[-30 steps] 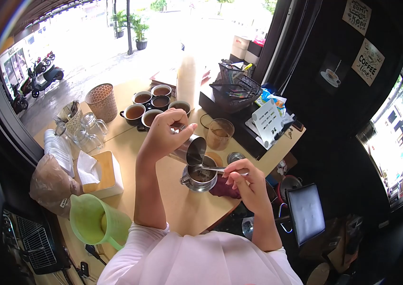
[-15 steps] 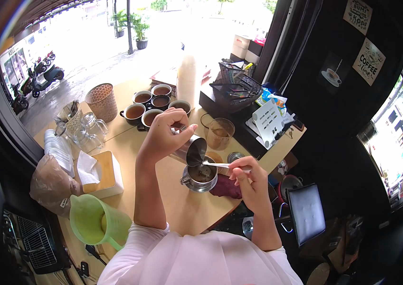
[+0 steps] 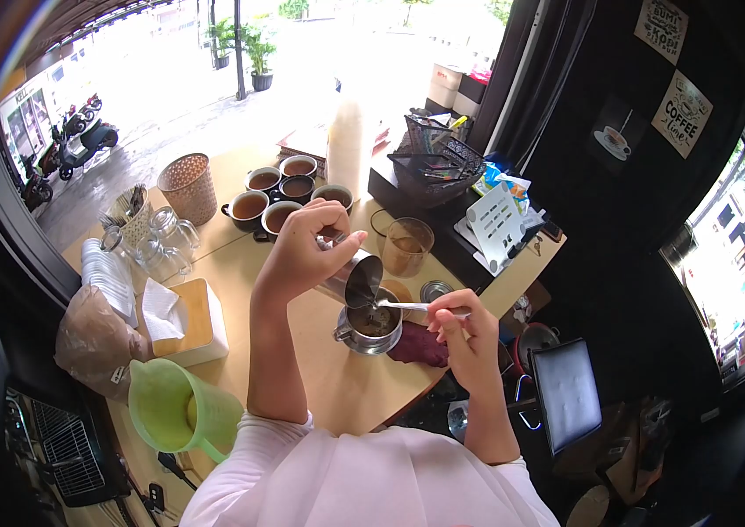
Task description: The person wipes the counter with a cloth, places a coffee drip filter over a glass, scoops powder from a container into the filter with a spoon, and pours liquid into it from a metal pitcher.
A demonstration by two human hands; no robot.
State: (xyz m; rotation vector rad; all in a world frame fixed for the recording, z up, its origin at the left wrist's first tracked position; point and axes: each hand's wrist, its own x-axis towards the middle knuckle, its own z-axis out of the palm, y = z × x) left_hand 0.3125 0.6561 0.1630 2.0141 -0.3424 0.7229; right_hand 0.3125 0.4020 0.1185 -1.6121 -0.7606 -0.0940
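Observation:
My left hand (image 3: 309,246) is wrapped round the handle of a steel pitcher (image 3: 343,279), which is tipped so its mouth faces down and to the right. Between the fingers of my right hand (image 3: 467,332) is a metal spoon (image 3: 409,306), its bowl at the pitcher's lip. Directly below stands a round metal pot (image 3: 370,335) with dark liquid and some froth inside. A dark red cloth (image 3: 420,345) lies against the pot's right side. Just behind are a clear glass (image 3: 407,248) with brown contents and a small metal lid (image 3: 435,291).
Several cups of brown drink (image 3: 298,187) stand at the back beside a tall pale bottle (image 3: 349,154). To the left are glass mugs (image 3: 166,241), a tissue box (image 3: 201,321) and a green jug (image 3: 181,408). A black pen basket (image 3: 438,171) sits back right.
My right hand has shifted very slightly, tilting the spoon a little. The pitcher, pot and left hand look the same.

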